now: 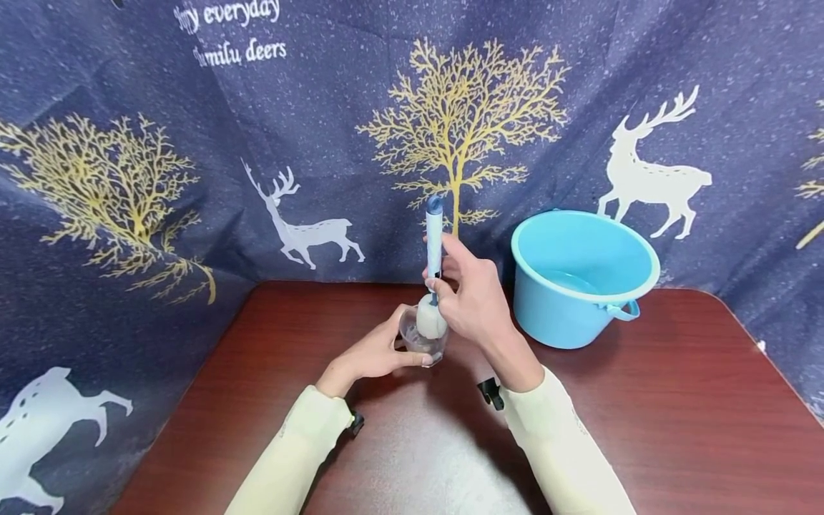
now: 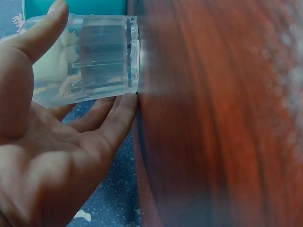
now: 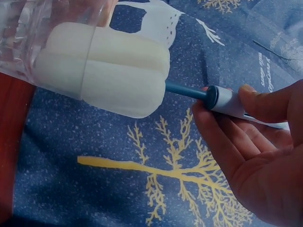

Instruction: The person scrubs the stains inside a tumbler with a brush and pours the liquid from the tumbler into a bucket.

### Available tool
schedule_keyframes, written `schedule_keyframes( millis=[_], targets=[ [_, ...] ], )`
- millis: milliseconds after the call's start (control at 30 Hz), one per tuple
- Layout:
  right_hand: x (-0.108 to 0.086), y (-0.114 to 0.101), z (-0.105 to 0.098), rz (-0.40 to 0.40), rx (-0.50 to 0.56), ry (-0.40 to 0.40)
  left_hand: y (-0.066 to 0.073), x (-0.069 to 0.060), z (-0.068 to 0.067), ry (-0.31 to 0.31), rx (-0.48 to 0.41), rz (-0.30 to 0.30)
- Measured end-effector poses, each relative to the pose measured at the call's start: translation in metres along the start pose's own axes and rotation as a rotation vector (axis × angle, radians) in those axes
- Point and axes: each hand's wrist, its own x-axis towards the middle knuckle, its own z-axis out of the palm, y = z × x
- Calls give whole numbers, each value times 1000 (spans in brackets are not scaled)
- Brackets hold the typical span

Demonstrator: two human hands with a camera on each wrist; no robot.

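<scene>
A clear cup (image 1: 433,352) stands upright on the table, its base against the wood in the left wrist view. My left hand (image 1: 376,350) grips it around the side, thumb on the near side and fingers behind. A sponge brush has a white head (image 3: 113,71) partly inside the cup's mouth, with the rest of the head above the rim. My right hand (image 1: 473,297) holds the brush by its pale blue handle (image 1: 434,239), pinched between thumb and fingers, the handle nearly upright.
A light blue bucket (image 1: 560,315) with a side handle stands right of my right hand, near the back edge of the reddish-brown table (image 1: 682,415). Behind the table hangs a dark blue cloth (image 1: 347,129) printed with deer and golden trees.
</scene>
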Motion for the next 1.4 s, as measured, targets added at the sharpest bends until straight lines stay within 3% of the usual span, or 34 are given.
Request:
schedule_keyframes(
  millis=[600, 1167, 1400],
  targets=[
    [-2, -10, -8, 26, -79, -22, 1, 4, -1, -6, 15, -6],
    [-3, -12, -10, 98, -1, -70, 1, 3, -1, 4, 1, -15],
    [-3, -10, -9, 136, 47, -80, 0, 1, 0, 15, 41, -25]
  ],
)
